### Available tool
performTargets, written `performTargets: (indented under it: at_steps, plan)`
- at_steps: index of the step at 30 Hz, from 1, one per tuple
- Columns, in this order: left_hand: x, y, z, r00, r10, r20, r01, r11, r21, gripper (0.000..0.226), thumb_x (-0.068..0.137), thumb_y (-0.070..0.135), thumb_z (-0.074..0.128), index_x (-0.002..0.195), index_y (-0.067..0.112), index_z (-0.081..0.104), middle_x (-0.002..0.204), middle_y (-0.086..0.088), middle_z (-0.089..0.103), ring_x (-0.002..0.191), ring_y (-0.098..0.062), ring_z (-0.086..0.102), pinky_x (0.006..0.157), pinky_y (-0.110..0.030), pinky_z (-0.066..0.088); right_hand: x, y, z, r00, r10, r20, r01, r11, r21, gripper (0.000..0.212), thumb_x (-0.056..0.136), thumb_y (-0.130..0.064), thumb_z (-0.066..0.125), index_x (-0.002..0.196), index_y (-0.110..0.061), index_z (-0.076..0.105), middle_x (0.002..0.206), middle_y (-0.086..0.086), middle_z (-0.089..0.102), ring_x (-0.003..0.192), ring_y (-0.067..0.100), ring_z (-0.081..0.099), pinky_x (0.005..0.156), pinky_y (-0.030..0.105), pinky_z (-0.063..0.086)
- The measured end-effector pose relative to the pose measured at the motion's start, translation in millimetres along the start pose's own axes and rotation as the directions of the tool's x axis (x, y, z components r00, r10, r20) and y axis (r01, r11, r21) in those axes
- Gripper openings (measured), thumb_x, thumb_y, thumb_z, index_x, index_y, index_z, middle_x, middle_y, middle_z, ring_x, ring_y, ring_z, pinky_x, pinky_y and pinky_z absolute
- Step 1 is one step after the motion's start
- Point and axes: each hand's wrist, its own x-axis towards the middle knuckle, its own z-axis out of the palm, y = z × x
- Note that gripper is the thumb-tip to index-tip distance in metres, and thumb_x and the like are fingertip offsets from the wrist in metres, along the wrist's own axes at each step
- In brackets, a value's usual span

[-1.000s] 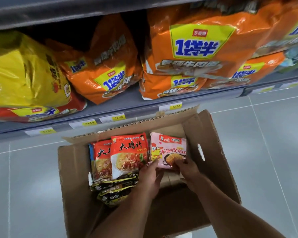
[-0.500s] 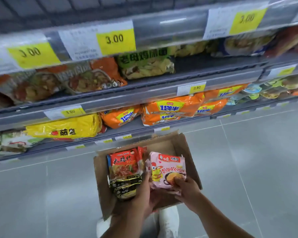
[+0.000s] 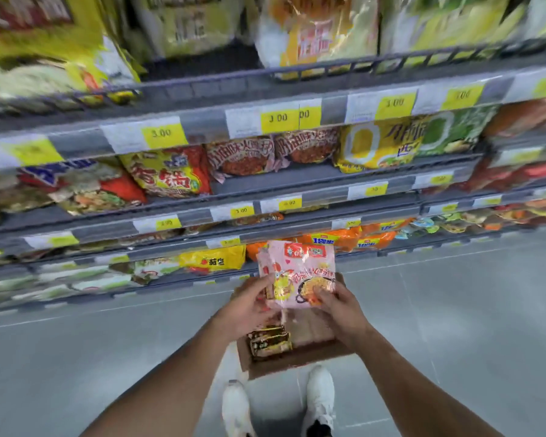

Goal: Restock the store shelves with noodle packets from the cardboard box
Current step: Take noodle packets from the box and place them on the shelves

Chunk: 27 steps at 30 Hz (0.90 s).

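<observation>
Centrally: pink plastic noodle packets (image 3: pixel 300 272), printed with a cartoon chicken and a pan of noodles. At least two, stacked face to face; exact count not readable. Held upright in the air above the box, in front of the lower shelves.

Left hand (image 3: pixel 249 305): fingers (image 3: pixel 265 280) curled round the left edge of the stack, gripping it.

Right hand (image 3: pixel 341 310): thumb and fingers pinching the lower right corner of the stack.

Below: brown cardboard box (image 3: pixel 297 362), open, standing on the grey tiled floor (image 3: pixel 454 326), partly hidden by the hands. Contents visible: dark gold-and-black packets (image 3: pixel 268 340), packed on edge along the left side.

At the near wall of the box: pair of white shoes (image 3: pixel 320 391), toes just beside it.

Beyond: grey metal shelves (image 3: pixel 82 143), several tiers, with yellow price labels (image 3: pixel 163 134) along the rails, some reading 3.00.
- Second tier from the top: pink shelf packets (image 3: pixel 240 159) of like print.
- Low tiers: yellow packet (image 3: pixel 213 258) and orange packets (image 3: pixel 338 241).
- Much of the remaining stock is blurred.
</observation>
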Motion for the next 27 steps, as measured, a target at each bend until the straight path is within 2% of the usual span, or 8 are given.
performTargets:
  at_steps: [3, 8, 10, 13, 18, 20, 23, 27]
  plan:
    - [-57.3, 28.0, -11.4, 0.986, 0.084, 0.141, -0.083, 0.996, -0.01, 0.051, 0.087, 0.036, 0.07, 0.133, 0.016, 0.06, 0.132, -0.013, 0.067, 0.121, -0.033, 0.064, 0.11, -0.054, 0.044, -51.3, -43.4, 22.5, 0.994, -0.108, 0.015, 0.109, 0.99, -0.085, 0.016, 0.096, -0.012, 0.064, 0.111, -0.013, 0.069, 0.105, 0.006, 0.077, 0.097, 0.018, 0.074, 0.084, 0.031, 0.059]
    - [-141.6, 58.0, -27.8, 0.921, 0.272, 0.279, -0.279, 0.96, -0.014, 0.086, 0.081, 0.04, 0.082, 0.152, 0.018, 0.039, 0.15, -0.016, 0.051, 0.136, -0.04, 0.05, 0.108, -0.066, 0.039, -133.2, -89.9, 64.4, 0.96, -0.274, 0.053, 0.279, 0.944, -0.174, 0.018, 0.094, -0.017, 0.068, 0.111, -0.016, 0.071, 0.102, 0.002, 0.078, 0.098, 0.021, 0.074, 0.083, 0.034, 0.059]
    - [-178.8, 70.7, -33.4, 0.922, 0.325, 0.211, -0.327, 0.945, -0.028, 0.096, 0.067, 0.041, 0.092, 0.147, 0.015, 0.045, 0.144, -0.018, 0.057, 0.13, -0.041, 0.056, 0.102, -0.064, 0.046, -166.0, -104.1, 85.2, 0.946, -0.313, 0.088, 0.323, 0.937, -0.134, 0.017, 0.095, -0.013, 0.066, 0.111, -0.013, 0.07, 0.102, 0.003, 0.078, 0.097, 0.019, 0.074, 0.073, 0.023, 0.058]
    - [-226.0, 89.6, -43.7, 0.906, 0.401, 0.14, -0.405, 0.915, 0.0, 0.085, 0.062, 0.036, 0.09, 0.137, 0.017, 0.055, 0.134, -0.018, 0.064, 0.118, -0.039, 0.064, 0.082, -0.049, 0.059, -210.5, -126.9, 113.3, 0.918, -0.364, 0.158, 0.386, 0.909, -0.154, 0.018, 0.095, -0.015, 0.065, 0.112, -0.014, 0.069, 0.104, 0.005, 0.077, 0.098, 0.022, 0.074, 0.072, 0.027, 0.06]
    - [-284.9, 101.8, -68.4, 0.859, 0.509, 0.065, -0.511, 0.859, 0.022, 0.089, 0.051, 0.043, 0.097, 0.129, 0.019, 0.06, 0.123, -0.017, 0.071, 0.11, -0.04, 0.067, 0.102, -0.058, 0.042, -252.0, -152.1, 137.8, 0.919, -0.337, 0.206, 0.379, 0.898, -0.224, 0.016, 0.096, -0.019, 0.062, 0.109, -0.014, 0.071, 0.1, 0.011, 0.077, 0.09, 0.024, 0.076, 0.082, 0.04, 0.062]
    - [-311.6, 110.7, -77.4, 0.829, 0.559, 0.021, -0.559, 0.829, 0.026, 0.093, 0.045, 0.045, 0.099, 0.126, 0.02, 0.062, 0.117, -0.012, 0.074, 0.109, -0.038, 0.069, 0.105, -0.059, 0.045, -269.4, -170.1, 154.5, 0.898, -0.362, 0.25, 0.424, 0.865, -0.268, 0.015, 0.094, -0.025, 0.065, 0.105, -0.02, 0.074, 0.091, 0.0, 0.079, 0.084, 0.016, 0.075, 0.077, 0.026, 0.06]
    - [-341.9, 121.7, -87.6, 0.803, 0.592, -0.074, -0.593, 0.805, 0.0, 0.083, 0.052, 0.036, 0.099, 0.124, 0.017, 0.063, 0.106, -0.006, 0.078, 0.101, -0.029, 0.072, 0.102, -0.058, 0.049, -280.8, -193.4, 174.6, 0.856, -0.416, 0.308, 0.512, 0.762, -0.396, 0.042, 0.07, -0.053, 0.081, 0.1, -0.025, 0.075, 0.084, -0.01, 0.078, 0.08, 0.006, 0.071, 0.069, 0.01, 0.049]
    - [-373.4, 132.4, -99.3, 0.768, 0.623, -0.148, -0.633, 0.774, -0.025, 0.075, 0.055, 0.037, 0.098, 0.12, 0.018, 0.065, 0.102, 0.002, 0.078, 0.097, -0.02, 0.072, 0.088, -0.041, 0.056, -295.6, -215.1, 203.8, 0.877, -0.348, 0.331, 0.474, 0.737, -0.481, 0.042, 0.071, -0.047, 0.085, 0.098, -0.016, 0.074, 0.084, -0.003, 0.079, 0.088, 0.01, 0.074, 0.082, 0.023, 0.052]
